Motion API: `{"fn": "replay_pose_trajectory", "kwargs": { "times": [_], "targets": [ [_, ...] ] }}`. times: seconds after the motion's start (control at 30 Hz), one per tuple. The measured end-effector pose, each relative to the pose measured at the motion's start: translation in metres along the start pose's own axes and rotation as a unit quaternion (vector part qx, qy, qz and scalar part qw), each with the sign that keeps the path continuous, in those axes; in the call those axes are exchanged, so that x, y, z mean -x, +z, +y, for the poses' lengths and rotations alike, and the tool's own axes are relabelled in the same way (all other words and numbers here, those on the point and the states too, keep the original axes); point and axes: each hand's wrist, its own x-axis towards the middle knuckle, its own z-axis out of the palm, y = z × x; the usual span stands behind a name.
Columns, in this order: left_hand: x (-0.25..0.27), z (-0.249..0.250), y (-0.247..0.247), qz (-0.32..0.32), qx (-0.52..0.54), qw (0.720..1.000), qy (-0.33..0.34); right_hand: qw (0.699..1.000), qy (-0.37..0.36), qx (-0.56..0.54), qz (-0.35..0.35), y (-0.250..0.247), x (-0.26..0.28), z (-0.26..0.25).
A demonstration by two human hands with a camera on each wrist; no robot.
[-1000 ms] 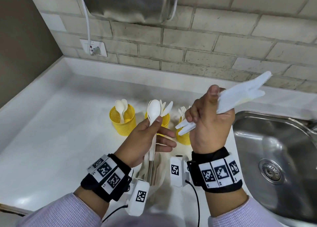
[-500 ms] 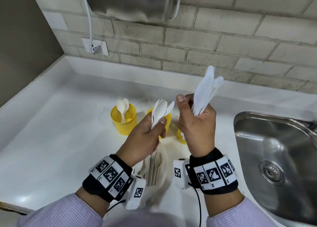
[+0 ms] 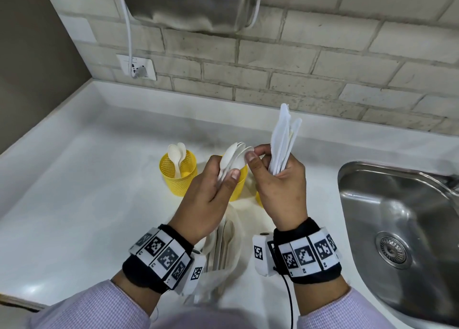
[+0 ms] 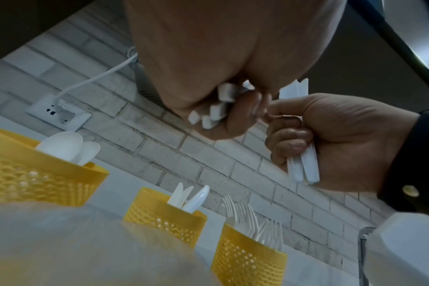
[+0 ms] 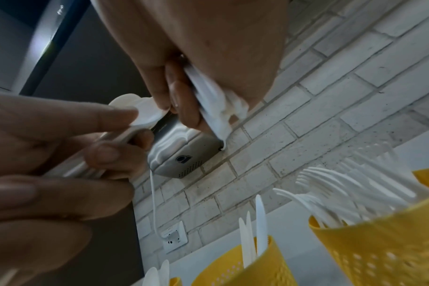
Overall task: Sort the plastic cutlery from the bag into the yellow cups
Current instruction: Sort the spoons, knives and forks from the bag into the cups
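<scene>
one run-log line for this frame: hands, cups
left hand: grips spoons | right hand: grips knives, pinches a spoon bowl | yellow cups: spoons, knives, forks sorted

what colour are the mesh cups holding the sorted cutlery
Yellow, with a perforated mesh pattern; the mesh cups show best in the left wrist view.

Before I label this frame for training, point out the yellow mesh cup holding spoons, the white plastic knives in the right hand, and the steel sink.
Yellow mesh cup (image 3: 179,179): head view, front wall.
White plastic knives (image 3: 282,135): head view, blades.
Steel sink (image 3: 397,204): head view, basin.
</scene>
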Motion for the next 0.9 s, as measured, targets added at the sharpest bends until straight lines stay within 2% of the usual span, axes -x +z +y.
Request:
{"fn": "replay_pose_trajectory", "kwargs": {
  "times": [0.17, 0.27, 0.37, 0.47, 0.8, 0.9],
  "targets": [
    [-0.001, 0.0, -0.006, 0.039, 0.015, 0.999, -0.023, 0.994, 0.065, -0.083, 0.037, 0.001, -0.005, 0.003],
    [0.0, 0.0, -0.007, 0.065, 0.039, 0.997, -0.034, 0.973, 0.13, -0.174, 0.075, 0.0, -0.015, 0.0],
    [0.001, -0.003, -0.007, 0.096, 0.045, 0.993, -0.051, 0.962, 0.147, -0.208, 0.1, 0.005, -0.028, -0.001],
    [0.0, -0.006, -0.007, 0.12, 0.043, 0.99, -0.065, 0.964, 0.134, -0.205, 0.099, 0.017, -0.038, 0.001],
    [0.0, -0.009, -0.009, 0.129, 0.046, 0.989, -0.058, 0.992, 0.075, -0.098, 0.012, 0.064, -0.049, 0.035],
    [-0.001, -0.008, -0.008, 0.129, 0.049, 0.989, -0.062, 0.996, 0.084, -0.02, -0.01, 0.067, -0.051, 0.055]
  ]
}}
